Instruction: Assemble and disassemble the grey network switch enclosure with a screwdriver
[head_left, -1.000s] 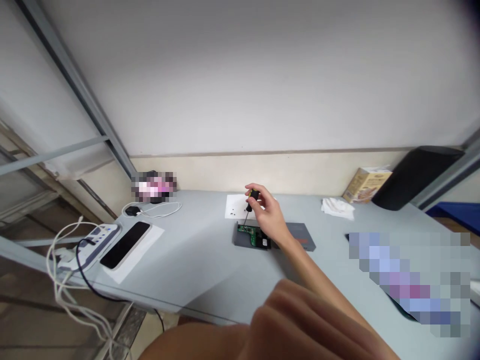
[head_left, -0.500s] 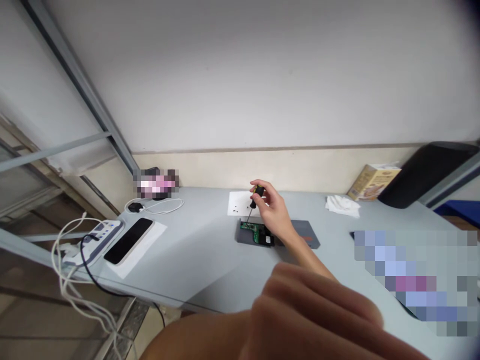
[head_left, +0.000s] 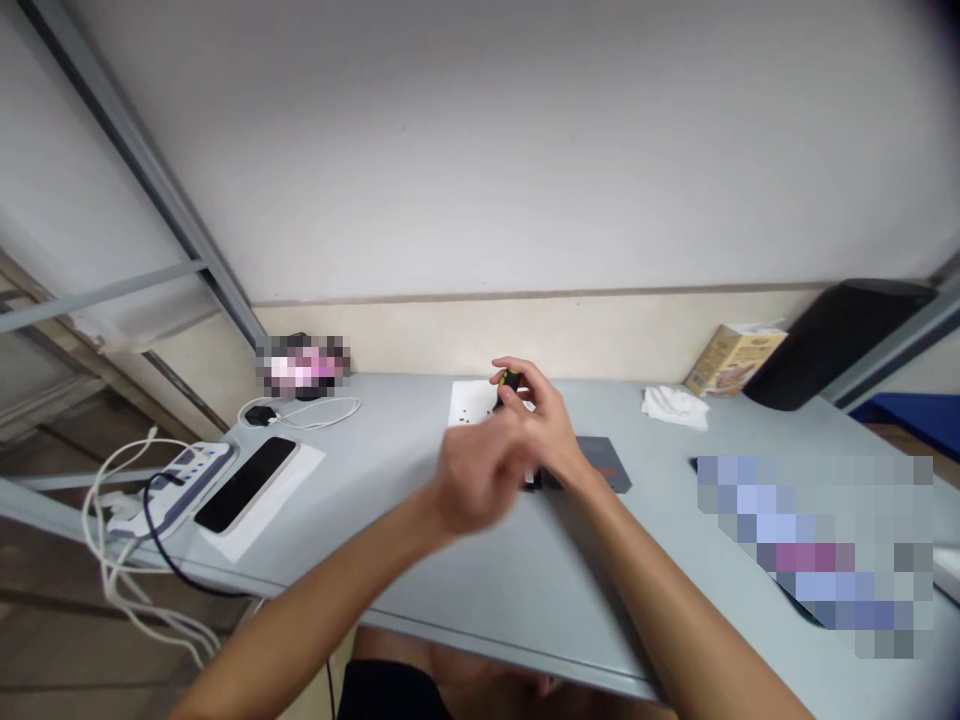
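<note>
My right hand (head_left: 546, 415) is closed around the black and yellow handle of a screwdriver (head_left: 510, 381), above a grey device. My left hand (head_left: 484, 475) is in front of the device and blurred by motion, so its fingers cannot be made out. Only the right end of the grey device (head_left: 606, 462) shows clearly, as my hands and wrist cover the rest. The screwdriver's shaft and tip are hidden too. Behind the hands lies a white sheet of paper (head_left: 466, 397) with several small dark screws on it.
On the left are a phone (head_left: 249, 484) on paper, a power strip (head_left: 174, 488) with tangled cables and a black charger (head_left: 260, 415). A crumpled tissue (head_left: 675, 407), a yellow box (head_left: 736, 358) and a black cylindrical object (head_left: 836, 345) stand back right. A blurred-out object (head_left: 795, 540) lies at right.
My left hand has swung from close to the camera, low in view, forward to the device, now covering its circuit board. My right hand still grips the screwdriver in nearly the same place.
</note>
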